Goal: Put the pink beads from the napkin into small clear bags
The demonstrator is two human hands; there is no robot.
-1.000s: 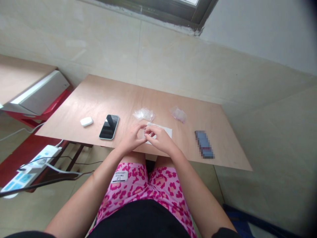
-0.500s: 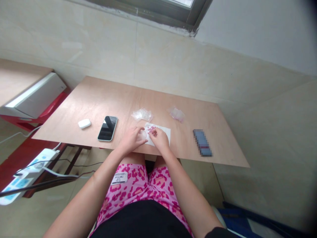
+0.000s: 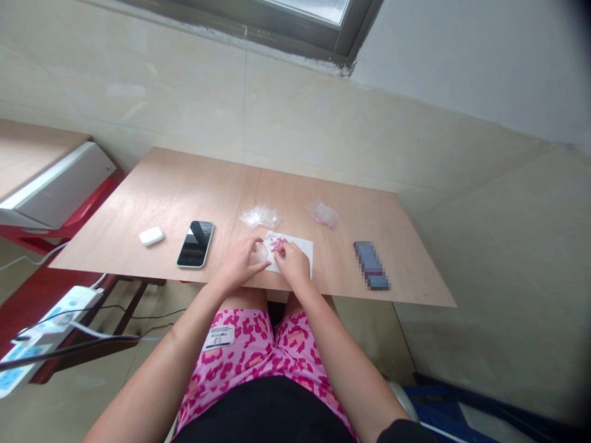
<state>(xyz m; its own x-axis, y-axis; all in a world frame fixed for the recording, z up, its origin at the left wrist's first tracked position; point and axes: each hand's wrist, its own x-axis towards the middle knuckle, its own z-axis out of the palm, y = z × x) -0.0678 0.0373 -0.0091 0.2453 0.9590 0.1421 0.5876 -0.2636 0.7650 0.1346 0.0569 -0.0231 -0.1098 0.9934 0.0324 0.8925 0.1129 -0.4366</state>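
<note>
My left hand (image 3: 244,261) is curved round a small clear plastic bag (image 3: 261,253), with thumb and fingers at its edges. The bag lies at the left side of a white sheet of paper (image 3: 302,247). Small pink bead-like pieces (image 3: 278,242) are heaped on the upper part of that sheet. Over the paper, my right hand (image 3: 294,263) has its fingertips pinched together at the near edge of the heap. Whatever is between those fingertips is too small to make out.
Beyond the paper lie a pile of clear bags (image 3: 259,216) and another bag with pinkish contents (image 3: 323,214). A phone (image 3: 196,245) and a white case (image 3: 151,236) are on the left, a blurred dark object (image 3: 372,266) on the right. A power strip (image 3: 50,332) sits below the table's left.
The camera view has shifted slightly. My right fingertips have moved closer to the pink pieces and dipped toward them. My left hand keeps its hold on the clear bag.
</note>
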